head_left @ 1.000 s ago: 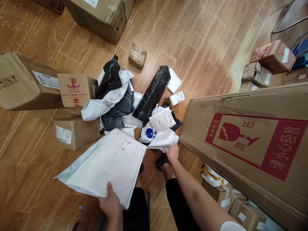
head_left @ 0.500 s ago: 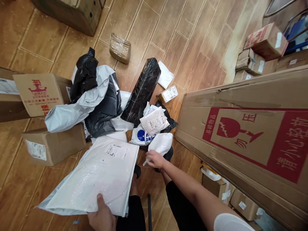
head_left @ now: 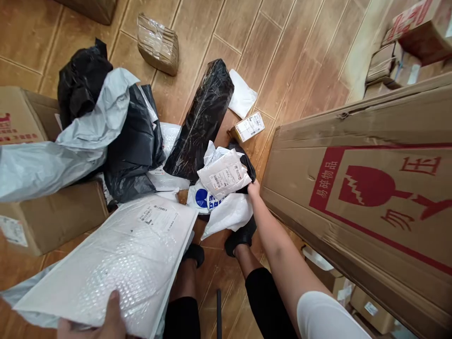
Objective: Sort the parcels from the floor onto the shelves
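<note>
At the lower left, my left hand (head_left: 106,322) grips the near end of a large white bubble mailer (head_left: 137,254), thumb on top; a greyish plastic bag shows beneath it. My right hand (head_left: 253,188) is closed on the edge of a black plastic bag (head_left: 249,162), its fingertips partly hidden. Against that bag lies a small white labelled parcel (head_left: 224,175). Just below my right hand rests a white plastic bag (head_left: 228,214), beside a white bag with blue print (head_left: 202,197).
A long black-wrapped parcel (head_left: 201,117), a small labelled box (head_left: 249,127) and a taped brown package (head_left: 157,44) lie on the wood-look floor. Grey and black bags (head_left: 130,146) and cartons (head_left: 67,212) stand left. A large carton (head_left: 293,165) flanks my right arm.
My right hand has let go of the white plastic bag and moved up and right to the black bag. The bubble mailer in my left hand has shifted left and down. The view has moved closer.
</note>
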Motion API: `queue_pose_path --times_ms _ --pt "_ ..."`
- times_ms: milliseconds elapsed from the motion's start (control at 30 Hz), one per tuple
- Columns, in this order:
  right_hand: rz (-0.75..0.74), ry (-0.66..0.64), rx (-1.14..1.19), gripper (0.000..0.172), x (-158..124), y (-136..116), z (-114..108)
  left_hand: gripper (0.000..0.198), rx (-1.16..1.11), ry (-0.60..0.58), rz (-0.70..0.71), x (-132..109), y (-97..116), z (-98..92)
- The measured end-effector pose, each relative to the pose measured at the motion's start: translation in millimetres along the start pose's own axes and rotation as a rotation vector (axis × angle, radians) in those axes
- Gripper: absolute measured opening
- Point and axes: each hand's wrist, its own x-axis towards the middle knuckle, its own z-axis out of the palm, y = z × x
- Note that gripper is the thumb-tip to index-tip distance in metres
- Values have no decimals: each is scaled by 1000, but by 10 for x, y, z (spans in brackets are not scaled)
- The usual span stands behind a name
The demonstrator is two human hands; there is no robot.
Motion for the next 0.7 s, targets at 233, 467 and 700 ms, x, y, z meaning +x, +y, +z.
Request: queue_pose_path --times_ms 233,467,700 --pt "-211 72 132 54 -1286 -844 -1041 71 102 -116 -107 -178 -185 30" --pt "-743 -84 -132 17 -2803 -1437 -1078 51 16 -177 -192 -183 -352 65" --pt "-928 -65 -168 27 -3299 -1544 -606 46 70 -210 -146 -104 -477 -40"
